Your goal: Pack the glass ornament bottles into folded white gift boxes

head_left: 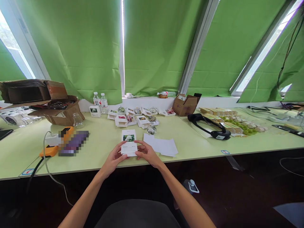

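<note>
A white paper box (129,149) with a white-flower picture lies flat at the table's front edge. My left hand (116,154) grips its left side with thumb and fingers. On the opposite side, my right hand (147,153) closes on the box with its thumb in front. The upper panel with the picture extends away from me, and a printed text panel faces up between my hands. Right beside my right hand lie blank white paper sheets (163,145). Farther back are several small picture boxes (121,120) and shiny round transparent containers (152,129).
Cardboard boxes (59,115) stand at left and another carton (184,106) at back right. Water bottles (104,103) stand by the wall. A phone (74,143), orange device (49,151) and cable are on the left; a black headset (209,126) and egg-shaped items (249,125) on the right.
</note>
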`<state>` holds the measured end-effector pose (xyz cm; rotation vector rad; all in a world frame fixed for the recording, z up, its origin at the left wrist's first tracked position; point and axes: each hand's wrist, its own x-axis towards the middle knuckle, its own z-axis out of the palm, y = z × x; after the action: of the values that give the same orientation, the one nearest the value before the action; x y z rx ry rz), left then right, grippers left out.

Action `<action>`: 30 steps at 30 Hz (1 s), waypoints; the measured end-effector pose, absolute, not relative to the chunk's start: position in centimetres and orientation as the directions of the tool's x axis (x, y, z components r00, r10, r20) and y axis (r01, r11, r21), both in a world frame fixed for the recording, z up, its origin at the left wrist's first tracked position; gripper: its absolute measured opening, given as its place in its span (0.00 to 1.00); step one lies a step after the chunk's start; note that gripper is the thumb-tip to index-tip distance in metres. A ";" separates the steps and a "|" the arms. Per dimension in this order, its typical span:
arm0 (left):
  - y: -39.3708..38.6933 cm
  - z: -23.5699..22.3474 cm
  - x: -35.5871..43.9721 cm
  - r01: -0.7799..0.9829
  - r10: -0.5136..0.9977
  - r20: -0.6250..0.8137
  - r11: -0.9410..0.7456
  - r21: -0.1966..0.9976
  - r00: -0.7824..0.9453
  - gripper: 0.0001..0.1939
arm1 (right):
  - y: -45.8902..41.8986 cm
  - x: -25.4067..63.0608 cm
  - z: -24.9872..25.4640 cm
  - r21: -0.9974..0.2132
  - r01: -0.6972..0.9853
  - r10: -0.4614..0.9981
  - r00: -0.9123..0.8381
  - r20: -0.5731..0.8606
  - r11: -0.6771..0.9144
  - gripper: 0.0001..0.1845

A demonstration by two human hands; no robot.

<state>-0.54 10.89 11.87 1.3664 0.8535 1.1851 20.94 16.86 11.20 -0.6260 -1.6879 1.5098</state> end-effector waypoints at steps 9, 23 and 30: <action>11.1 11.6 -0.6 -0.136 0.954 0.183 -0.154 0.979 0.236 0.35 | 17.0 21.0 11.1 -0.976 -0.128 0.777 -0.591 0.216 0.173 0.34; 11.3 11.4 -0.7 -0.154 0.951 0.182 -0.147 0.977 0.250 0.34 | 17.0 21.2 11.3 -0.971 -0.149 0.756 -0.609 0.239 0.187 0.36; 11.2 11.6 -0.7 -0.160 0.952 0.181 -0.145 0.976 0.246 0.34 | 17.0 21.1 11.0 -0.970 -0.153 0.764 -0.598 0.243 0.189 0.34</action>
<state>-0.74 11.20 11.58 1.3344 0.8297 1.1918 21.10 17.00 11.02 -0.5824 -1.7003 1.5132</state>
